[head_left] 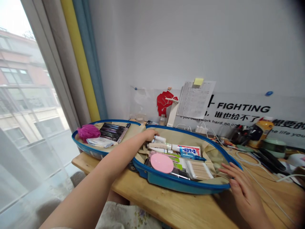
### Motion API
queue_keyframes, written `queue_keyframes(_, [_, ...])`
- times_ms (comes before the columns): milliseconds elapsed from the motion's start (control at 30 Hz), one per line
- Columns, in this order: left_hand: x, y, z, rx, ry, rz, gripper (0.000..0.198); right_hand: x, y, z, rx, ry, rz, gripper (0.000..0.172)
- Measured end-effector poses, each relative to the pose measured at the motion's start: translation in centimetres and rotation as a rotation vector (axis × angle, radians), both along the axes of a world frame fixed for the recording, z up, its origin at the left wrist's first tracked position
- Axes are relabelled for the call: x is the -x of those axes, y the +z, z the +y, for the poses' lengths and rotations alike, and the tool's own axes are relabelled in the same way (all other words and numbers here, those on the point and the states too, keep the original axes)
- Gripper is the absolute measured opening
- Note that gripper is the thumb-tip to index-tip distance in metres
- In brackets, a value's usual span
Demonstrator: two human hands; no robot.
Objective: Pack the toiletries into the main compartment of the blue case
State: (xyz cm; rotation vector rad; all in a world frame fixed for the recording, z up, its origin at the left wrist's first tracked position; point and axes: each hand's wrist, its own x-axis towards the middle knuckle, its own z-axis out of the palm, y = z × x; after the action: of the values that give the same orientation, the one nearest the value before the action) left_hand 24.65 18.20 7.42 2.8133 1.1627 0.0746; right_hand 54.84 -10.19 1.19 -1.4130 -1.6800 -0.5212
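A blue-rimmed suitcase [186, 187] lies opened out on the table with both halves facing up. My left hand [150, 135] reaches into the right half, fingers curled by the end of a small white tube [160, 139]; what they grip is partly hidden. My right hand [241, 186] rests at that half's right rim, fingers spread. Between the hands lie a toothpaste box [190, 150], a blue toothpaste-like tube [190, 155], a pink oval brush or mirror [162, 163] and a pack of cotton swabs [199, 170].
The left half holds a purple bath puff [89, 132], a dark pack of brushes [113, 132] and a white packet [101, 142]. Cables [247, 157], an orange bottle [262, 132] and a green jar [274, 147] stand on the wooden table [164, 203] at right. A wall rises behind.
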Motion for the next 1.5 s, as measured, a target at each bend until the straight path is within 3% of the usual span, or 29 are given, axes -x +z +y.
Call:
queue_keyframes(467, [0.0,0.2,-0.8,-0.034,0.02,-0.06,0.042,0.0,0.3,0.1,0.015,-0.01,-0.061,0.036])
queue_keyframes(667, [0.8,2.9,-1.7,-0.188,0.133,-0.279,0.044,0.0,0.4,0.1,-0.037,-0.002,-0.122,0.031])
queue_keyframes(767, [4.5,4.8,-0.9,-0.255,0.357,-0.358,0.046,-0.1,0.3,0.1,-0.02,-0.001,-0.115,0.031])
queue_keyframes(867, [11.1,5.5,-0.3,-0.268,0.695,-0.364,0.05,-0.3,-0.1,0.2,-0.003,-0.003,-0.079,0.032])
queue_keyframes(967, [18.4,4.8,-0.8,-0.249,1.053,-0.338,0.064,-0.4,-0.3,0.2,0.003,0.001,-0.045,0.034])
queue_keyframes(1100, [25.2,3.0,-1.7,-0.177,1.283,-0.266,0.071,-0.3,0.0,0.0,0.03,0.003,0.011,0.035])
queue_keyframes(1200, [27.6,1.8,-1.4,-0.116,1.352,-0.19,0.074,0.0,0.3,-0.1,0.069,0.003,0.051,0.035])
queue_keyframes(1300, [28.5,1.1,-1.1,-0.145,1.311,-0.186,0.068,0.2,0.4,-0.1,0.07,0.001,0.067,0.036])
queue_keyframes(1500, [28.8,1.7,-2.2,-0.226,1.247,-0.231,0.041,-0.1,0.2,-0.1,0.06,0.011,0.031,0.037])
